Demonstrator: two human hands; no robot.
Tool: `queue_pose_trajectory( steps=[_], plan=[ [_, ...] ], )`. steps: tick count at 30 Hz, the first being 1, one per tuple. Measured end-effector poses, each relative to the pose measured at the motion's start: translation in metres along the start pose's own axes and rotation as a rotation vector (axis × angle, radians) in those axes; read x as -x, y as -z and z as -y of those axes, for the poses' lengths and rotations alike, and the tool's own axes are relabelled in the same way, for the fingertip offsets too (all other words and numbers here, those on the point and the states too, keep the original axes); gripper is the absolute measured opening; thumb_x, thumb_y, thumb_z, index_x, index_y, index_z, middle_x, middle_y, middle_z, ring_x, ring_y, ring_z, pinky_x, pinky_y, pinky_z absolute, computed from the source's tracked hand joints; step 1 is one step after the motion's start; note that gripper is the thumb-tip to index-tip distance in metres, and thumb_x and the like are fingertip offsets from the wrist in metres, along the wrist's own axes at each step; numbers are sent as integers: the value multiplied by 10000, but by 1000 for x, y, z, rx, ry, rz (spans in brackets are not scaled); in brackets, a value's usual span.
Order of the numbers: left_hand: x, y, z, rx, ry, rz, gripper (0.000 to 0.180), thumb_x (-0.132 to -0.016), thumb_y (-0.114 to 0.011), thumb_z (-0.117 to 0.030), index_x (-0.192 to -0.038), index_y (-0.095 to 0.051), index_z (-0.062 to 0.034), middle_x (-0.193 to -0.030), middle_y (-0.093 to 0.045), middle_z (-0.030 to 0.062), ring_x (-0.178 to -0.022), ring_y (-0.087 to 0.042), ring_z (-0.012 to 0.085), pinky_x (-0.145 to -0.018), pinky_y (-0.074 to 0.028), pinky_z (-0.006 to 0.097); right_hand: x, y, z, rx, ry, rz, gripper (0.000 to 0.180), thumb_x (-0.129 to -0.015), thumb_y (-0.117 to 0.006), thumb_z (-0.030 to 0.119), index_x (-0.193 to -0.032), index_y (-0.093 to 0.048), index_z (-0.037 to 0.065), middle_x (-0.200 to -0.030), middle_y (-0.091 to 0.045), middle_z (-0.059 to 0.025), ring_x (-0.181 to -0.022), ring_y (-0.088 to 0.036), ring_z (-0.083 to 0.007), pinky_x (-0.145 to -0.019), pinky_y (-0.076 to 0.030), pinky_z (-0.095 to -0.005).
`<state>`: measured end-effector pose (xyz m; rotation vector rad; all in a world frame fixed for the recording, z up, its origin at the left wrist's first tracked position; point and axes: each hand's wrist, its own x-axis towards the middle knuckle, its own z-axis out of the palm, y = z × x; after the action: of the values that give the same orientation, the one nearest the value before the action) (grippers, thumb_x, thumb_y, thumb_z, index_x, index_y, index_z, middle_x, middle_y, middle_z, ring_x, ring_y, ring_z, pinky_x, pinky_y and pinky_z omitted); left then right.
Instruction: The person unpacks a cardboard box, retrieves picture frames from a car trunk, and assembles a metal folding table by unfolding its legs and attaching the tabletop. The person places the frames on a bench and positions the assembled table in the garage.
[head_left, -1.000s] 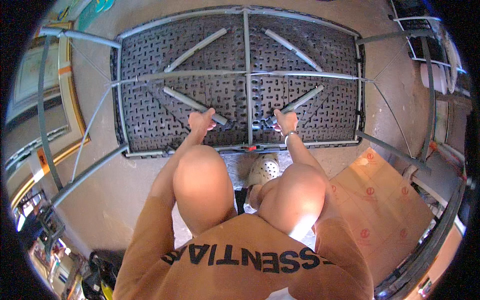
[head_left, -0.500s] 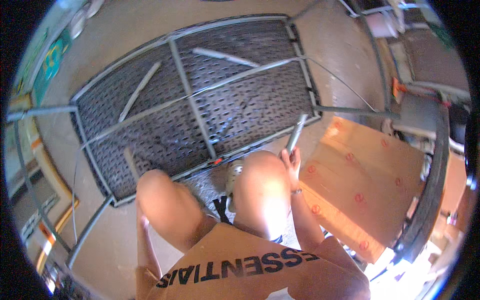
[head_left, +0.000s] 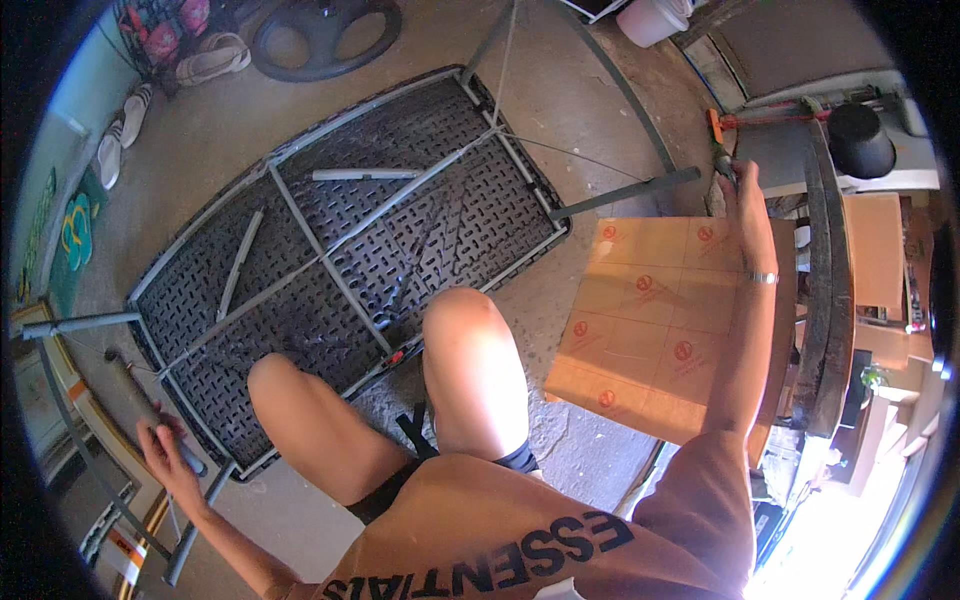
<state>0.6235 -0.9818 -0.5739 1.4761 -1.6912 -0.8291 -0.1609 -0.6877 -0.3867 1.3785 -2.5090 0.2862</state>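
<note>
Head view showed hands spread wide: left hand (head_left: 165, 452) gripped a grey table leg (head_left: 150, 412), right hand (head_left: 742, 195) clasped an orange-handled tool (head_left: 718, 140), steadying the upturned folding table (head_left: 350, 260).

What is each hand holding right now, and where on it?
The left hand wraps a grey metal table leg near its lower end. The right hand reaches an orange-handled tool; whether its grip has closed cannot be told.

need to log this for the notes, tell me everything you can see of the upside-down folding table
The folding table lies upside down on the concrete floor, its dark ribbed plastic underside up, framed and crossed by grey metal bars. Grey legs stick out at both ends. The left hand grips a leg tube at the near end; the right hand is off it, by a cardboard box. The person's knees hang over its near edge.
</note>
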Motion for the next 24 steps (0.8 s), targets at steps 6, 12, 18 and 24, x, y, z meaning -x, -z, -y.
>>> queue_pose_trajectory(
  steps=[6,12,18,24],
  plan=[
    [0,40,-22,-15,59,1,341,-1027,-543,-292,-1235,-565,-23,-861,-524,-15,-720,-432,56,-609,-332,213,-34,17,-10,407,54,386,289,-881,-649,160,-1150,-621,58,-1100,-685,-164,-1021,-633,-374,-818,-505,-467],
    [28,64,-43,-316,137,92,360,-1013,-570,-263,-1252,-582,6,-904,-588,33,-746,-460,90,-649,-375,235,-61,12,-3,619,170,602,230,-770,-695,72,-981,-605,79,-877,-677,-169,-920,-638,-384,-762,-483,-486],
    [54,108,-119,-743,-201,51,340,-955,-612,-115,-1266,-589,21,-1106,-669,182,-1011,-648,260,-881,-486,346,-81,-28,-59,530,437,600,189,-822,-623,123,-997,-626,52,-901,-678,-158,-909,-639,-355,-797,-481,-456],
    [81,207,-175,-1172,-79,-131,332,-889,-671,-132,-1213,-651,-66,-1018,-650,181,-926,-627,376,-797,-488,419,-111,-67,-101,274,343,677,322,-853,-633,257,-1102,-593,58,-968,-673,-133,-940,-646,-304,-827,-499,-420]
  ],
)
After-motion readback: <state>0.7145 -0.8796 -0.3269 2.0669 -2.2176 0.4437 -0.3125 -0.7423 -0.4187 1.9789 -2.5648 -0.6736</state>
